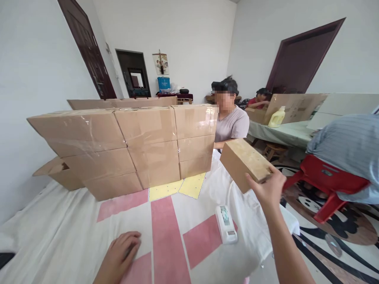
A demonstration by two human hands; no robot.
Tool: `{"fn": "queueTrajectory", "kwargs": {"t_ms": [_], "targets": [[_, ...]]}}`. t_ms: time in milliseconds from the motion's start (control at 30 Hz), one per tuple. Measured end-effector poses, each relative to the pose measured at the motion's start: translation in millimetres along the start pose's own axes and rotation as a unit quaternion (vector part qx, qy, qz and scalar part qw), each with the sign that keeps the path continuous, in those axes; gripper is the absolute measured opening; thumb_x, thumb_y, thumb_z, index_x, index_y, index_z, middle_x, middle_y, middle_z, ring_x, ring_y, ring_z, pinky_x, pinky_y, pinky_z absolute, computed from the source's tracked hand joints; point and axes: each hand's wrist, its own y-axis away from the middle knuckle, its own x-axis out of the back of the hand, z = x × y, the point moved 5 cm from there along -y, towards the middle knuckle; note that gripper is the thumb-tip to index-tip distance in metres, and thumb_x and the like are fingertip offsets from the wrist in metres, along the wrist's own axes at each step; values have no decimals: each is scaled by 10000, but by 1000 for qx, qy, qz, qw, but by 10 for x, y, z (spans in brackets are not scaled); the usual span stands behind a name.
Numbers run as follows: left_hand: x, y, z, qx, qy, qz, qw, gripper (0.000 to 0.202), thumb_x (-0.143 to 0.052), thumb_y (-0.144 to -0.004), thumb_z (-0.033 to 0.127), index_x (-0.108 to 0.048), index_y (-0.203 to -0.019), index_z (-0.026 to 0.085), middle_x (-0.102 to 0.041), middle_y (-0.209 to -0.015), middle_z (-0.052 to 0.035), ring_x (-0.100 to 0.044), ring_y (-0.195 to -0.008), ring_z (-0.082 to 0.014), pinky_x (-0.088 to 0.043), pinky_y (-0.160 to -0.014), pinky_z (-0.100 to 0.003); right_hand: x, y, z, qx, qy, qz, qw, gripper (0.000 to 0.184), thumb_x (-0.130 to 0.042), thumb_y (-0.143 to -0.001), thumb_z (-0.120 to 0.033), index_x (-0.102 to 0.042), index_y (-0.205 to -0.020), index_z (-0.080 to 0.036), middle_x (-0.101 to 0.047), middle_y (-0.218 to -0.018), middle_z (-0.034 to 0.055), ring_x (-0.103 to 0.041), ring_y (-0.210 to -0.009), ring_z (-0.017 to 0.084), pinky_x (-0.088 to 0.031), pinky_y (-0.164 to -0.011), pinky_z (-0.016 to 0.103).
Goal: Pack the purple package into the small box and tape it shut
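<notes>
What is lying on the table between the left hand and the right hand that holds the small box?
In the head view, a white handheld device lies on the cloth between the left hand and the right hand.

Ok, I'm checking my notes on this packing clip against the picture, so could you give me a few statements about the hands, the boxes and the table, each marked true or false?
1. The right hand holds a small cardboard box up in the air. True.
2. The left hand grips the white tape dispenser. False: it rests flat on the cloth-covered table; the white device lies untouched between the hands.
3. Sealed cartons are stacked at the table's far side. True.
4. The held box rests on the stack. False: it is clear of the stack, to its right.
5. A yellow jug stands on another table behind. True.
</notes>
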Motion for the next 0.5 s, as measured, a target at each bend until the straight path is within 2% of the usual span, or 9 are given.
{"fn": "queueTrajectory", "kwargs": {"t_ms": [133,200,233,300,367,433,500], "targets": [[-21,4,68,10,-8,-20,1000,303,-471,-963,475,-693,-839,310,-730,-1104,-17,-664,-1129,-286,-541,-947,-462,-1034,-132,82,-52,114,-144,982,983,-759,-664,-579,-361,-1390,-49,-435,-1285,306,-482,-1202,480,-400,-965,595],[-3,3,111,14,3,-26,1000,314,-464,-967,488,-696,-860,306,-727,-1113,-26,-655,-1136,-287,-527,-958,-459,-1399,-181,23,-78,129,-226,962,1080,-779,-656,-528,-270,-1477,-46,-392,-1343,338,-538,-1189,482,-408,-960,585],[11,1,137,16,9,-29,999,320,-455,-973,491,-696,-874,304,-723,-1120,-31,-650,-1140,-288,-517,-968,-463,-1512,-214,-26,-92,127,-266,951,1138,-785,-650,-514,-214,-1517,-49,-365,-1378,356,-559,-1189,484,-415,-958,581],[50,-2,195,18,27,-35,999,337,-428,-987,491,-685,-889,296,-716,-1119,-40,-642,-1136,-285,-495,-987,-471,-1584,-296,-178,-120,121,-307,936,1238,-791,-631,-513,-122,-1564,-49,-283,-1456,408,-557,-1220,509,-418,-961,597],[107,0,256,21,50,-31,998,361,-390,-1002,488,-650,-870,275,-709,-1060,-51,-648,-1076,-277,-489,-968,-467,-1523,-346,-445,-118,122,-287,943,1239,-749,-669,-531,-62,-1585,-59,-143,-1547,428,-452,-1331,539,-384,-1003,638],[184,-4,309,21,80,-18,996,388,-335,-1018,484,-586,-832,253,-686,-953,-57,-647,-965,-262,-497,-909,-449,-1455,-267,-876,-58,102,-221,968,1113,-653,-761,-528,-61,-1595,-89,-86,-1613,366,-319,-1434,514,-335,-1061,655],[281,-37,338,21,102,-2,995,415,-281,-1028,480,-517,-782,243,-644,-860,-51,-625,-867,-248,-497,-851,-431,-1491,23,-1426,40,50,-182,981,982,-583,-816,-505,-130,-1588,-102,-171,-1625,306,-287,-1467,458,-315,-1110,618]]}}
